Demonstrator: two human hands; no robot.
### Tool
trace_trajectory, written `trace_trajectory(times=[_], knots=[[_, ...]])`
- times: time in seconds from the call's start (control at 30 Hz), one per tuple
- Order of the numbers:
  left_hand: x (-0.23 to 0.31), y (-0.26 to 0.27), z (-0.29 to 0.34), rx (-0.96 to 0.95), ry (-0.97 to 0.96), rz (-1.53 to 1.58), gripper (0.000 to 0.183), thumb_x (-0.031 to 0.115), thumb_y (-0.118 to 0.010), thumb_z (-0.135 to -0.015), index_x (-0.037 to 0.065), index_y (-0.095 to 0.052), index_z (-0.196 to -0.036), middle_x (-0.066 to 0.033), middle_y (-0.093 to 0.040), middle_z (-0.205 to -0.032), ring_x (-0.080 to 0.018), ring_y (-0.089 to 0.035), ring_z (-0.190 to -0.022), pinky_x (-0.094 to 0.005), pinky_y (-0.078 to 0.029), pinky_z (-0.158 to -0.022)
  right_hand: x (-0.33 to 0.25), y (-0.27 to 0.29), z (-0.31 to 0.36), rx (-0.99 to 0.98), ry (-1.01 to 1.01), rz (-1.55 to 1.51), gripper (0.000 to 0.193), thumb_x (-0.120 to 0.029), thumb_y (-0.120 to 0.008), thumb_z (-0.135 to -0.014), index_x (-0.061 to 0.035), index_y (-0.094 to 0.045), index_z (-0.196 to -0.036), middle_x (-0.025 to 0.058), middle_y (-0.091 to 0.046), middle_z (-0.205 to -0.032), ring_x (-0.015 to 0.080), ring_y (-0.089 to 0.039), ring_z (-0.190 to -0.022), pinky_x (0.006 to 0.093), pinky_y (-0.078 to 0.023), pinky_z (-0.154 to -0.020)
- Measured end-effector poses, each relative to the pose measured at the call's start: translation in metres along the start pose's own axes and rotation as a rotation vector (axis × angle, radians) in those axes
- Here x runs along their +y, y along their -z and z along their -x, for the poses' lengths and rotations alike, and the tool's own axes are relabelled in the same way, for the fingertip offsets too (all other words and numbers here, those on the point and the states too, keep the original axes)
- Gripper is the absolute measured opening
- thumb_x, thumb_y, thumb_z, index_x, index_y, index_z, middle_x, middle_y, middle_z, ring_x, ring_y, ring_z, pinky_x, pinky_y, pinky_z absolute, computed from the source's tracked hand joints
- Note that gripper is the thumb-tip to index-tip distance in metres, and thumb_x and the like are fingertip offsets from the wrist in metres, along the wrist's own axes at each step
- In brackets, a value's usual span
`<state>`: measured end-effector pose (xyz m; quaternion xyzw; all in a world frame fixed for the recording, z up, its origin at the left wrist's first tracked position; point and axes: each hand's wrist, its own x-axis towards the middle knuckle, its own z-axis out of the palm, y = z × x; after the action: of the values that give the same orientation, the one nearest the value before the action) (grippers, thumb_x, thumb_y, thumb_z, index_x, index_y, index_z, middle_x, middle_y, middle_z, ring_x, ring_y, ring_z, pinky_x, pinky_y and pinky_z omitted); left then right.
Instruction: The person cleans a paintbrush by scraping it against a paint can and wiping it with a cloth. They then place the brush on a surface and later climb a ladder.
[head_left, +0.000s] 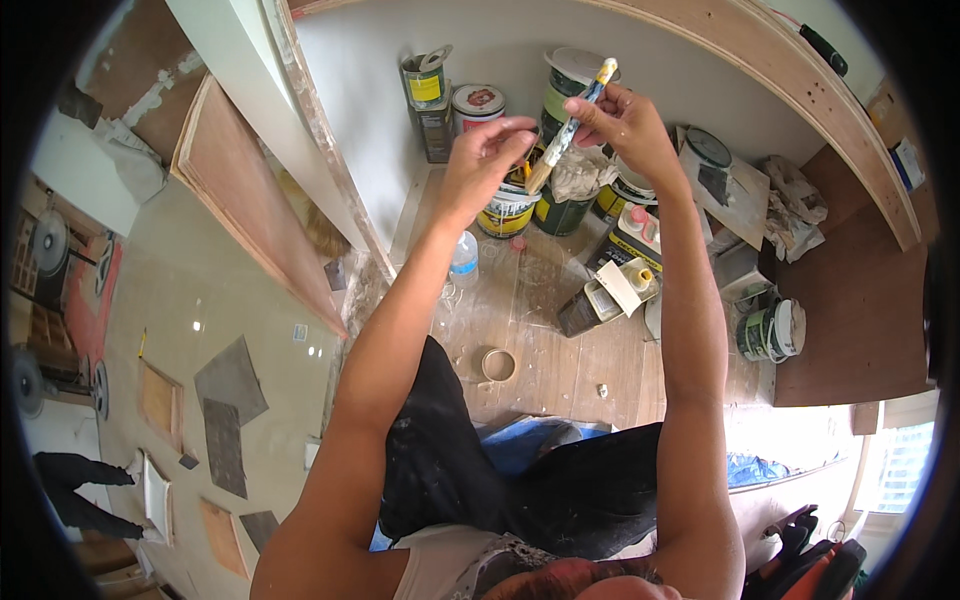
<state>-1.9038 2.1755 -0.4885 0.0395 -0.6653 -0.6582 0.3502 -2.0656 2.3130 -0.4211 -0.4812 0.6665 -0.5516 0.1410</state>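
Observation:
My right hand [628,125] grips a paintbrush [568,135] by its paint-smeared handle. The brush slants, its tan bristles pointing down and left. Close beside the bristles is my left hand [487,165], thumb and fingers bent but apart, with nothing visible in it. Below the brush stands an open paint bucket [507,218] with a yellow label, partly hidden by my left hand. A crumpled cloth or paper [582,175] lies on the bucket next to it.
Several paint cans and buckets [575,68] line the wall. A clear bottle [464,258], metal solvent cans [592,305] and a tape roll [497,365] are on the wooden floor. A curved wooden edge [845,75] arches overhead. Someone's legs [85,490] show at far left.

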Motion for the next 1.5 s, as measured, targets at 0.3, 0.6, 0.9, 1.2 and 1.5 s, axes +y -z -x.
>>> trace_trajectory(times=[0.3,0.6,0.9,1.2,1.5], knots=[[-0.023,-0.004,0.004,-0.071,0.112,0.042,0.02,0.016,-0.063,-0.097,-0.002,-0.069,-0.102,-0.0035,-0.071,-0.094,-0.0079,-0.064,-0.087,-0.0242,-0.051,-0.077,0.004,-0.01,0.0,-0.057,-0.039,0.123,0.048,-0.049,-0.076,-0.084,-0.0023,-0.064,-0.083,0.0017,-0.063,-0.07,0.0082,-0.062,-0.062,0.0231,-0.051,-0.059],[-0.025,-0.009,0.002,-0.041,0.194,0.134,0.02,0.019,-0.063,-0.097,0.002,-0.068,-0.104,-0.0019,-0.069,-0.096,-0.0075,-0.063,-0.086,-0.0235,-0.048,-0.072,0.008,-0.009,0.001,-0.081,-0.039,0.101,0.046,-0.046,-0.074,-0.088,-0.0011,-0.066,-0.093,0.0019,-0.066,-0.076,0.008,-0.062,-0.066,0.0236,-0.051,-0.06],[-0.03,-0.006,0.0,-0.041,0.168,0.213,0.022,0.015,-0.062,-0.094,0.002,-0.068,-0.111,-0.0025,-0.069,-0.101,-0.0088,-0.063,-0.088,-0.0241,-0.047,-0.075,0.017,-0.007,-0.003,-0.087,-0.027,0.053,0.044,-0.04,-0.07,-0.093,0.0009,-0.066,-0.108,0.0025,-0.069,-0.083,0.0079,-0.062,-0.071,0.0241,-0.052,-0.065],[-0.031,-0.012,0.003,-0.111,0.338,0.299,0.028,0.019,-0.066,-0.094,0.005,-0.068,-0.117,0.0044,-0.066,-0.093,-0.0025,-0.054,-0.079,-0.0208,-0.042,-0.07,0.031,-0.001,-0.004,-0.214,-0.027,-0.085,0.047,-0.034,-0.065,-0.097,0.0001,-0.056,-0.128,0.0054,-0.073,-0.103,0.0086,-0.066,-0.084,0.0244,-0.052,-0.075],[-0.021,-0.011,0.007,-0.15,0.384,0.273,0.023,0.022,-0.067,-0.094,0.006,-0.067,-0.109,0.0036,-0.066,-0.091,-0.0032,-0.057,-0.079,-0.0209,-0.044,-0.071,0.029,-0.002,-0.002,-0.254,-0.012,-0.073,0.047,-0.033,-0.064,-0.097,-0.0032,-0.054,-0.133,0.0027,-0.072,-0.11,0.0073,-0.062,-0.096,0.0236,-0.046,-0.082]])
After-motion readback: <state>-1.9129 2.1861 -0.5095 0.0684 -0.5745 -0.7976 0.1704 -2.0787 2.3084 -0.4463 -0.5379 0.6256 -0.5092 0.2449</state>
